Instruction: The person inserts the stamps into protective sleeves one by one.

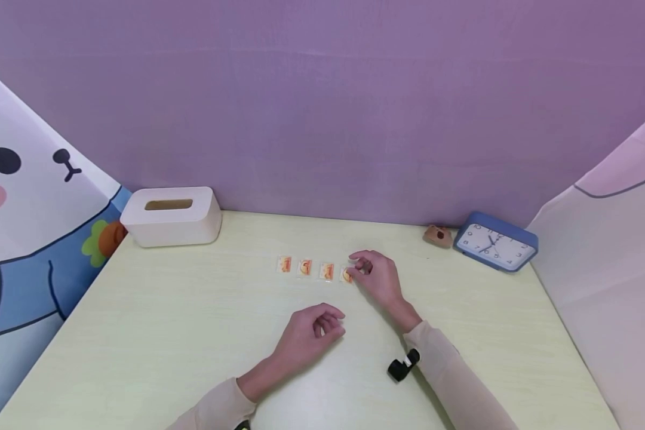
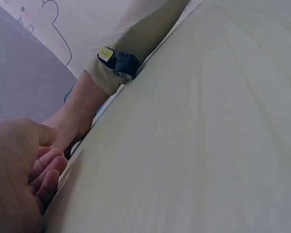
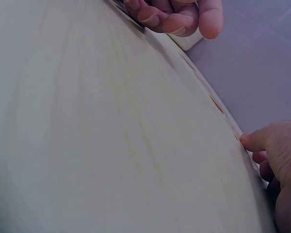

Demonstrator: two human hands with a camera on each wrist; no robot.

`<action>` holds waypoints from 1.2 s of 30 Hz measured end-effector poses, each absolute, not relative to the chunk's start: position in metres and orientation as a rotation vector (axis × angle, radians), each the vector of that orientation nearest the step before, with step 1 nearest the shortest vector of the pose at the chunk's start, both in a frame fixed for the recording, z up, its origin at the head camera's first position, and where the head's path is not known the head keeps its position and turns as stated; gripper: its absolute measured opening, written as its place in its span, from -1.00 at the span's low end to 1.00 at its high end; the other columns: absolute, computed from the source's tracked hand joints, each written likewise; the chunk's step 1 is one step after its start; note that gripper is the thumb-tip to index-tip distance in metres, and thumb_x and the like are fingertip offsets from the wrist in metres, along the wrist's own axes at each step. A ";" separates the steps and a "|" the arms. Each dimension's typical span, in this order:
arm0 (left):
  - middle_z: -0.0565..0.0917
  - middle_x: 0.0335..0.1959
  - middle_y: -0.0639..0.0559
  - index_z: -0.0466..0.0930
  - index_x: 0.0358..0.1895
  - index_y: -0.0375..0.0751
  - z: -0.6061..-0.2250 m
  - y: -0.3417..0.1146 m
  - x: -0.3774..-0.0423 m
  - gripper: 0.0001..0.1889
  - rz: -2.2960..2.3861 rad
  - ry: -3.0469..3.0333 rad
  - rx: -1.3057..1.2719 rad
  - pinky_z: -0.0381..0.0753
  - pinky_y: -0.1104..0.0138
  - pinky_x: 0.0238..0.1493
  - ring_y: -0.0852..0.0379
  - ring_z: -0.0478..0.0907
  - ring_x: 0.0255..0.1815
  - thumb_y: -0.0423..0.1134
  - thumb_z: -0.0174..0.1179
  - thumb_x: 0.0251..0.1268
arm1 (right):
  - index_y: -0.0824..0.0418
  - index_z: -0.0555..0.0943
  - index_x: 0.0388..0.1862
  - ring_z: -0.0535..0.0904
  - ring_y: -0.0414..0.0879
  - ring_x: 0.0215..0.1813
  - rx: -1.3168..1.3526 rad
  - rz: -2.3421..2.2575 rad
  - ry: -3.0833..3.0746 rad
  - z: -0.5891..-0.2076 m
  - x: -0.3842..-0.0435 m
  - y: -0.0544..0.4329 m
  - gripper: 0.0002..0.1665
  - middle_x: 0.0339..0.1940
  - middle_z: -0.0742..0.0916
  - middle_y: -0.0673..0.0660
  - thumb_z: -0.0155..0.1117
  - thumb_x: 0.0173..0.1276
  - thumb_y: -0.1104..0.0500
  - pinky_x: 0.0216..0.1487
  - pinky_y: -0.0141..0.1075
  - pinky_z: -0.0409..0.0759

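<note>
A short row of small clear packets with orange-and-yellow prints lies across the middle of the table in the head view: a leftmost packet [image 1: 285,264], then a second packet [image 1: 304,267], a third packet [image 1: 326,272] and a rightmost packet [image 1: 346,275]. My right hand [image 1: 378,278] is at the right end of the row, its thumb over the rightmost packet's edge and its index finger apart from the thumb. Nearer the front, my left hand [image 1: 309,334] rests with loosely curled fingers, holding nothing. In the right wrist view, the right thumb [image 3: 257,140] comes down at the tabletop.
At the back left stands a white tissue box [image 1: 172,218]. A blue clock [image 1: 497,242] is at the back right, beside a small brown animal-shaped figure [image 1: 438,236]. Purple cloth [image 1: 322,119] hangs behind the pale table [image 1: 166,322]. A black wrist camera [image 1: 402,366] sits on the right sleeve.
</note>
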State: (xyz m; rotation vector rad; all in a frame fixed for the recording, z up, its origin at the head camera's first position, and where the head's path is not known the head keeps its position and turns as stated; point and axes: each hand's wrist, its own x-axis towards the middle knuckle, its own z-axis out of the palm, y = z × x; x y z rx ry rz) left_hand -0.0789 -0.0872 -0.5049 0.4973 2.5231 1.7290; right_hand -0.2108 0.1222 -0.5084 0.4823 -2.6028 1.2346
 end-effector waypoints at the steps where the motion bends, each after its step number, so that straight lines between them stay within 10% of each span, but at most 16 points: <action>1: 0.78 -0.26 0.21 0.82 0.03 -0.17 -0.505 -0.087 -0.079 -0.83 1.728 2.524 0.497 0.68 0.41 -0.23 0.28 0.68 -0.26 -0.30 0.49 0.46 | 0.22 0.87 -0.03 0.62 -0.20 -0.42 0.479 1.236 -2.603 -0.509 -0.211 0.122 -0.72 -0.35 0.81 0.06 0.73 0.29 0.30 -0.32 -0.37 0.57; 36: 0.79 -0.24 0.15 0.83 0.03 -0.17 -0.497 -0.107 -0.085 -0.84 1.841 2.515 0.407 0.67 0.41 -0.16 0.19 0.68 -0.21 -0.31 0.49 0.47 | 0.24 0.86 0.01 0.58 -0.24 -0.48 0.470 1.267 -2.572 -0.475 -0.162 0.157 -0.79 -0.28 0.82 0.10 0.53 0.44 0.40 -0.42 -0.40 0.58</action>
